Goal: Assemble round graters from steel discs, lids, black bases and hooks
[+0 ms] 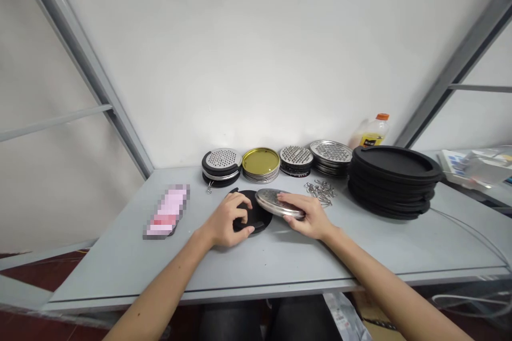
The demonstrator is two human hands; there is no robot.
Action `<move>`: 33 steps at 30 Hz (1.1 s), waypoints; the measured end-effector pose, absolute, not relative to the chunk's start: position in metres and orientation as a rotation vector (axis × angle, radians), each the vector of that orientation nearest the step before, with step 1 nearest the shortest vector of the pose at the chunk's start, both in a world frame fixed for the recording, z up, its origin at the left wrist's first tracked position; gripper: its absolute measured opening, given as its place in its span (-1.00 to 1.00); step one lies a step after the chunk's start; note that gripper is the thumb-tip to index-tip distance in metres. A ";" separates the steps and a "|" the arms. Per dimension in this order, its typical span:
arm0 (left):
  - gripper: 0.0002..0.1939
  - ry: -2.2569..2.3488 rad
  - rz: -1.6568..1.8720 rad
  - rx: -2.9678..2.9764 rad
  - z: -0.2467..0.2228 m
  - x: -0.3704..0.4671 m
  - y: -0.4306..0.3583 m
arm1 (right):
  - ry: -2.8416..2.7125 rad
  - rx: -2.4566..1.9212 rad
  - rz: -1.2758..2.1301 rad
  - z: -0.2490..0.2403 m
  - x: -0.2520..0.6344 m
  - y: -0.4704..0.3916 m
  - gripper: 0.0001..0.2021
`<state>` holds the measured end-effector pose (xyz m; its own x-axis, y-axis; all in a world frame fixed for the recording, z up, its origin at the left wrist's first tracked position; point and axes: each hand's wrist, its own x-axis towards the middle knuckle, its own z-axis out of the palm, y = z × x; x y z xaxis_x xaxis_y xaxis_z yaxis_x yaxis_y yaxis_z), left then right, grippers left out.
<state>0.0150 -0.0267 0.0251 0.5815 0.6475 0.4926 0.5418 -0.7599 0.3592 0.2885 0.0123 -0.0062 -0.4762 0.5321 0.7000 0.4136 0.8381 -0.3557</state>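
Near the front middle of the table, my right hand (310, 216) grips a round silver grater disc (272, 198), fingers over its top and thumb at its near edge. The disc is tilted, and its left edge overlaps a black round tray (256, 218) on the table. At that tray's left side rests my left hand (232, 221), its fingers loosely curled and thumb apart. My fingers cover part of the tray's rim. Several small metal clasps (321, 191) lie in a loose pile beyond my right hand.
Along the wall stand a black-rimmed grater set (222, 162), gold-coloured lids (261, 162), small grater discs (296, 155) and larger grater discs (331, 152). Black round trays (394, 181) are piled at right, before an orange-capped bottle (375, 130). A phone (167, 212) lies at left.
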 end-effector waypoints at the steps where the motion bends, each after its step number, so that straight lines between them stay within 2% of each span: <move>1: -0.80 1.049 0.927 2.629 0.024 0.014 -0.025 | -2.177 -0.670 0.143 -0.007 0.287 0.012 -0.62; 5: -0.87 1.429 1.054 2.479 0.012 0.011 -0.014 | -2.360 -0.671 0.052 -0.005 0.283 0.010 -0.52; 9: -0.62 1.684 1.033 2.257 0.001 0.006 -0.005 | -2.526 -0.685 0.020 -0.001 0.279 0.007 -0.43; 17: -0.52 1.460 0.829 2.259 0.002 -0.002 0.000 | -2.588 -0.627 0.177 0.004 0.275 0.003 -0.37; 19: -0.49 1.441 0.805 2.262 0.003 -0.002 -0.002 | -2.547 -0.651 0.227 0.003 0.277 0.004 -0.41; 23: -0.36 1.390 0.687 2.314 0.008 -0.003 -0.007 | -2.229 -0.960 0.217 -0.003 0.283 0.013 -0.62; 28: -0.26 1.309 0.568 2.365 0.014 -0.006 -0.011 | -2.039 -1.347 0.182 -0.008 0.288 0.025 -0.67; 33: -0.03 1.199 0.467 2.388 0.016 -0.005 -0.011 | -2.149 -1.172 0.388 -0.005 0.285 0.021 -0.59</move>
<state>-0.0046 -0.0106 0.0163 0.5702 0.8147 0.1058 0.6715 -0.5364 0.5113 0.2851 0.0212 -0.0046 -0.3881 0.8296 0.4013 0.6371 0.5562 -0.5336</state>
